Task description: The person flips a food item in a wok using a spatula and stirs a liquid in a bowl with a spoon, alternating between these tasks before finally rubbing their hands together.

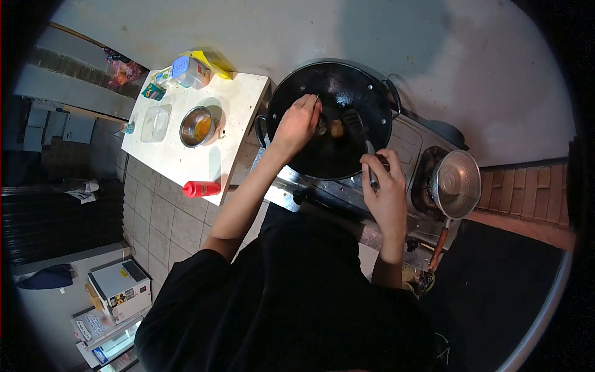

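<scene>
A large black wok [297, 162] with two loop handles sits on the stove. My left hand [299, 124] is closed over its left part, gripping a thin metal utensil [318, 97]; most of it is hidden by the fingers. My right hand [385, 180] is wrapped round the handle of a slotted spatula [354, 121], whose dark head reaches down into the wok. Between the two tools lies a small browned piece of food [336, 129] on the wok's bottom.
Right of the wok, a metal saucepan [457, 186] with a wooden handle rests on another burner. The white table [238, 102] at left holds a steel bowl [189, 131] with yellowish liquid, a clear tray [155, 124], a lidded tub [191, 73] and a red bottle [201, 189].
</scene>
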The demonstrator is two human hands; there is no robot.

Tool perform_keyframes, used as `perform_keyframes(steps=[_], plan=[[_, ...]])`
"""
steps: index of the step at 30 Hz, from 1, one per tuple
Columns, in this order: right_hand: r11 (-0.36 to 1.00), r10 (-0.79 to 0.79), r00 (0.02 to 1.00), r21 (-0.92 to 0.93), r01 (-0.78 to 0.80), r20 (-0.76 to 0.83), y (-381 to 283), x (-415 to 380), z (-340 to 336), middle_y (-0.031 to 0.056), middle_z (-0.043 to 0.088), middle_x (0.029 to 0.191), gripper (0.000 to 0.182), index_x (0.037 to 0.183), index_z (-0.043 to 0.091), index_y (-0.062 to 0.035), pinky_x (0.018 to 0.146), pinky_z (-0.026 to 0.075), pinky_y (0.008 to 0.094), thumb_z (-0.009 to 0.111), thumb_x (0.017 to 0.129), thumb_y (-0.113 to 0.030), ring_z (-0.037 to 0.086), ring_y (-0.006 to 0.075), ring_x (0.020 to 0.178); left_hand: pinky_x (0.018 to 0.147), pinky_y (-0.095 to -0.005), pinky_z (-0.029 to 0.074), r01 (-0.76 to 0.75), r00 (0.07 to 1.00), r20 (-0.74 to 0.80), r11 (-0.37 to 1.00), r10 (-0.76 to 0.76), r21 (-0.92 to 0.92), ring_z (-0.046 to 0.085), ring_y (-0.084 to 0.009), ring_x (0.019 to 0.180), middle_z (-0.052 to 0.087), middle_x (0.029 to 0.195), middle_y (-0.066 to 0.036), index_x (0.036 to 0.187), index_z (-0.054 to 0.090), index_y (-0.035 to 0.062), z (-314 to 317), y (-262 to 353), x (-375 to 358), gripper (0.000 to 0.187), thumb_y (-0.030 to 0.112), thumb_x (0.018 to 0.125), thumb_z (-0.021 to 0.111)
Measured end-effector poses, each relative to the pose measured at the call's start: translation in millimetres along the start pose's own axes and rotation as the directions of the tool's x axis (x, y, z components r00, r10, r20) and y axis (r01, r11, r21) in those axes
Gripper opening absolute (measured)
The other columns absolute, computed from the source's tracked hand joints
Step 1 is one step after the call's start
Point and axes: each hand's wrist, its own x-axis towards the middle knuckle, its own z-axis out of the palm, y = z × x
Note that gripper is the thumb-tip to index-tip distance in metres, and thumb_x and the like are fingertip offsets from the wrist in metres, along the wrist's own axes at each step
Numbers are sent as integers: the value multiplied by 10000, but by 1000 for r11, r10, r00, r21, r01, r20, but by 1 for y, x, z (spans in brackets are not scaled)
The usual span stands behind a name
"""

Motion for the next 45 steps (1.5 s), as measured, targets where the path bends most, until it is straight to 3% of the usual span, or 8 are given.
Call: perform_keyframes(steps=[11,17,19,32,34,45], plan=[[1000,14,1000,5,-14,7,1,-2,-1,179,547,1119,195,1075,663,-71,762,559,421,667,883,-37,670,373,950,730,-480,505,2,1000,-2,1000,-2,-6,619,-440,856,608,898,-210,947,560,3,-1,2,-1,204,158,1042,466],[1000,-6,1000,14,6,-5,0,0,-1,178,553,1106,183,1063,664,-66,776,556,422,667,882,-37,669,372,950,733,-475,507,-11,1000,-6,1000,11,-8,621,-438,857,609,902,-209,950,560,-2,1,-1,-2,199,151,1042,470],[998,31,999,49,-29,-30,-5,0,-2,153,549,1027,107,1005,658,-9,831,501,386,632,902,-24,635,327,930,736,-472,509,-17,1000,-7,1000,17,-2,622,-436,856,609,902,-210,951,559,-3,1,-1,-2,201,149,1043,467],[998,40,999,45,-38,-25,-1,-1,-3,151,548,1010,115,1010,662,-8,834,500,383,632,900,-22,636,328,926,728,-471,514,-18,1000,-9,1000,18,4,625,-437,848,612,894,-214,953,556,-7,2,-1,-1,206,152,1047,463],[1000,21,1000,4,-21,7,4,-3,-3,185,558,1129,179,1065,673,-67,777,568,412,667,888,-47,679,375,956,732,-472,515,15,1000,4,1000,-15,0,625,-438,855,611,897,-214,956,557,-7,1,2,-1,205,153,1045,466],[999,34,999,-17,-33,9,0,-6,-7,177,565,1129,160,1058,678,-62,809,572,399,665,899,-50,680,349,1003,737,-477,513,4,1000,1,1000,-4,13,630,-434,861,618,913,-214,961,563,-10,1,2,-3,190,149,1034,488]])
